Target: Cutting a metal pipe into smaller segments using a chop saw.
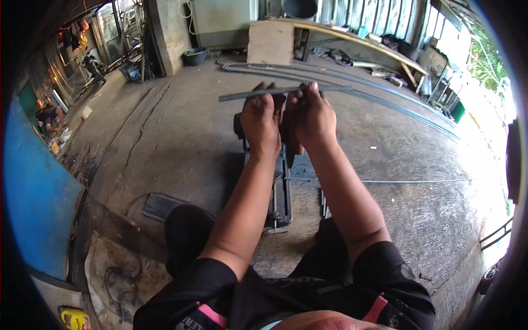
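Raised in front of me, a short straight grey metal bar (234, 97) lies crosswise in both hands. My left hand (259, 122) is closed around its left part, thumb on top, and the bar's left end sticks out past it. Farther right, my right hand (316, 116) grips the same bar, with its thumb up; a thinner end reaches out beyond. Below the hands stands a dark floor machine (282, 201) with a long base, which looks like a cut-off saw. My hands and forearms hide much of its upper part, including a reddish-brown piece.
Long metal lengths (396, 102) lie across the concrete behind. One thin rod (407, 181) runs rightward from the machine. A blue panel (41, 198) stands at the left, with a person (50, 116) sitting low beyond it. A cluttered wooden bench (352, 37) lines the back.
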Action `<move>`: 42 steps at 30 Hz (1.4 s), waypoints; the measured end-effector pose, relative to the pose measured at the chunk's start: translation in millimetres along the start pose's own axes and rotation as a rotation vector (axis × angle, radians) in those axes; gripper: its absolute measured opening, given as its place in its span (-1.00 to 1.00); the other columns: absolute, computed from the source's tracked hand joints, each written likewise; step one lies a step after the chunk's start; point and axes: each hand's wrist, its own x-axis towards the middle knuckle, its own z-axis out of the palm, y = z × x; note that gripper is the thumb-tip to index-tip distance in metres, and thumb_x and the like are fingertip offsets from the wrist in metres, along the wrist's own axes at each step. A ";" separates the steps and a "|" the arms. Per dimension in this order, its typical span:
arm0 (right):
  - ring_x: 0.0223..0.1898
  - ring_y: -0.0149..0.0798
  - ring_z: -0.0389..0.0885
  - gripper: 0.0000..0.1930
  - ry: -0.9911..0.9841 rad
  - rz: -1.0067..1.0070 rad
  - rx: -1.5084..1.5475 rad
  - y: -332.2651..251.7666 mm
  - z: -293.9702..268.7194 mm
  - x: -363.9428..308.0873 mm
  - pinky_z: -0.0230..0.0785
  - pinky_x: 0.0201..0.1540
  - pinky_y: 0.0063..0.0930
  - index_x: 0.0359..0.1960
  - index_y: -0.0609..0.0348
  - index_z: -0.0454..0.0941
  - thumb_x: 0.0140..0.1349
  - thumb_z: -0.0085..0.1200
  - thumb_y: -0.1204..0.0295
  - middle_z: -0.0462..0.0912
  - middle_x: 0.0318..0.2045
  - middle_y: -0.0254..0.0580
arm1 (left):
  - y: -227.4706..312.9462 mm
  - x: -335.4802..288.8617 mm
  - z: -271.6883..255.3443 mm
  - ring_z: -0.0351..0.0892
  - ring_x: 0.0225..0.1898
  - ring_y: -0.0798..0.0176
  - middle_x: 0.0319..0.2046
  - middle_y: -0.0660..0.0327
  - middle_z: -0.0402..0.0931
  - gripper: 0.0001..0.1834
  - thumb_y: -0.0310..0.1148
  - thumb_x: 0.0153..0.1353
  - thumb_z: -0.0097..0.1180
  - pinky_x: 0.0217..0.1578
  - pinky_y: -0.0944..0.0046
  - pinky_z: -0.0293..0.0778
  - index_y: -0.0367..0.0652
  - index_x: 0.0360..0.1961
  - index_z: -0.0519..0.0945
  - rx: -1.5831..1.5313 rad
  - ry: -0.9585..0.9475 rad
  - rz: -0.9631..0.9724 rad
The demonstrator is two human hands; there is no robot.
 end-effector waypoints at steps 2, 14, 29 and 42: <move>-0.43 -0.25 0.56 -0.65 0.124 -0.022 0.153 -14.5 -10.6 5.1 0.49 -0.37 -0.38 -0.11 0.25 0.34 0.41 -0.11 0.15 0.53 -0.38 -0.15 | -19.7 4.9 10.9 0.54 -0.01 0.16 -0.04 0.06 0.50 -0.73 -0.45 0.34 0.00 0.01 0.18 0.53 -0.28 0.03 0.40 0.093 -0.038 -0.121; -0.40 -0.17 0.64 -0.69 -0.138 -0.022 -1.309 -52.2 -14.6 -22.9 0.43 -0.28 -0.29 -0.18 0.28 0.53 0.22 0.11 0.25 0.63 -0.44 -0.02 | -6.2 72.2 1.5 0.54 -0.44 0.42 -0.46 0.29 0.58 -0.81 -0.33 0.25 0.20 -0.36 0.40 0.44 -0.27 -0.35 0.59 0.761 -0.204 -0.103; -0.40 -0.46 0.52 -0.77 -0.162 0.073 -1.002 20.7 -53.0 -33.6 0.37 -0.30 -0.52 -0.10 0.29 0.52 0.32 0.04 0.39 0.60 -0.43 -0.25 | 17.0 44.8 -7.9 0.58 -0.38 0.43 -0.45 0.26 0.59 -0.69 -0.17 0.19 0.27 -0.31 0.41 0.47 -0.21 -0.29 0.54 1.113 -0.602 -0.072; -0.36 -0.32 0.51 -0.77 -0.203 0.338 -0.389 13.6 -47.6 -39.9 0.41 -0.22 -0.42 -0.06 0.28 0.40 0.45 -0.25 0.39 0.53 -0.35 -0.21 | 18.6 46.2 -13.4 0.55 -0.37 0.46 -0.43 0.30 0.55 -0.86 -0.40 0.27 0.16 -0.31 0.44 0.49 -0.21 -0.22 0.52 0.833 -0.627 -0.378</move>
